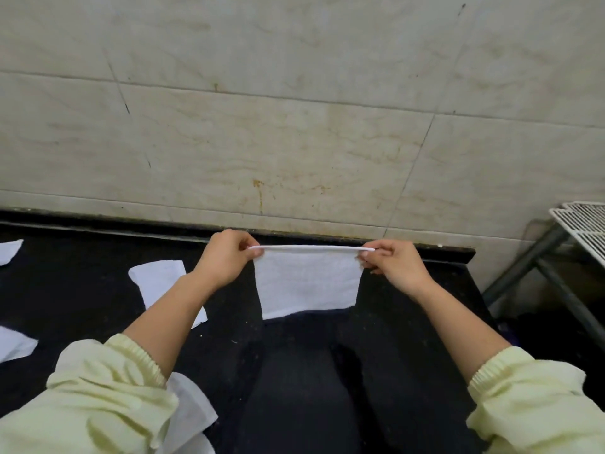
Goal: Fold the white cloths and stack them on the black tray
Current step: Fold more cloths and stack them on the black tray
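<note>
At your 9 o'clock, loose cloths lie on the black counter. Your left hand pinches the top left corner of the white cloth, which hangs at 12 o'clock, taut between your fingers. Your right hand pinches its top right corner. A wire rack stands at 3 o'clock.

You'll find nothing to read here: no lettering, label, brand or number shows on the white terry cloth, the black stone counter, the beige marbled wall tiles or the white wire rack at the right edge.
</note>
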### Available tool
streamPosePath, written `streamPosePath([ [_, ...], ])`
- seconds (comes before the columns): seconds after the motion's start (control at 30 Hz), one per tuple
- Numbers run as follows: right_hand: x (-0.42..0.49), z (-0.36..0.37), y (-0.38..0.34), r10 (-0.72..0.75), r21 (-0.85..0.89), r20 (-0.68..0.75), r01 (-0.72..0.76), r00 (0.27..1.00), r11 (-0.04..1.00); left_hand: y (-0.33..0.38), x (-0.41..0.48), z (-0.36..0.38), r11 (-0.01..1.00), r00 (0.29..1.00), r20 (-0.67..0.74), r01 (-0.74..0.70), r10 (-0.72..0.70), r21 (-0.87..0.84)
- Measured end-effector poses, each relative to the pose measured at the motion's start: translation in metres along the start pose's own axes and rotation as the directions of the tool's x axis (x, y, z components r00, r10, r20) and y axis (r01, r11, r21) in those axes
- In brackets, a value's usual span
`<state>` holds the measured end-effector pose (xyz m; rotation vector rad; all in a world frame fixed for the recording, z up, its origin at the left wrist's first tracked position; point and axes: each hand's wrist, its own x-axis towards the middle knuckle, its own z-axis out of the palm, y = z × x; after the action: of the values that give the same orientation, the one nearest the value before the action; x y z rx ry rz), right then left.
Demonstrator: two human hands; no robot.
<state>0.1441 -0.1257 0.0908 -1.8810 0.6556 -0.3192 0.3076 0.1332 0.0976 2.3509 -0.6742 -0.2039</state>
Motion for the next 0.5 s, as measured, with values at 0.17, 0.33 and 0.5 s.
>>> streamPosePath([
  [0.17, 0.0, -0.006, -0.005, -0.076, 0.007, -0.049, 0.076, 0.996, 0.997, -0.005, -0.003, -0.012, 0.96, 1.0, 0.018, -0.003, 0.008, -0.278],
  [0.33, -0.008, -0.012, 0.005, -0.043, -0.005, 0.053, 0.043, 0.998, 0.999, -0.019, -0.021, -0.023, 0.909, 0.946, 0.323, 0.149, -0.016, -0.39],
  [0.5, -0.02, -0.009, 0.036, 0.218, -0.055, 0.337, -0.212, 0.916, 0.976, -0.037, -0.04, -0.01, 0.928, 0.867, 0.497, 0.219, -0.042, -0.302],
])
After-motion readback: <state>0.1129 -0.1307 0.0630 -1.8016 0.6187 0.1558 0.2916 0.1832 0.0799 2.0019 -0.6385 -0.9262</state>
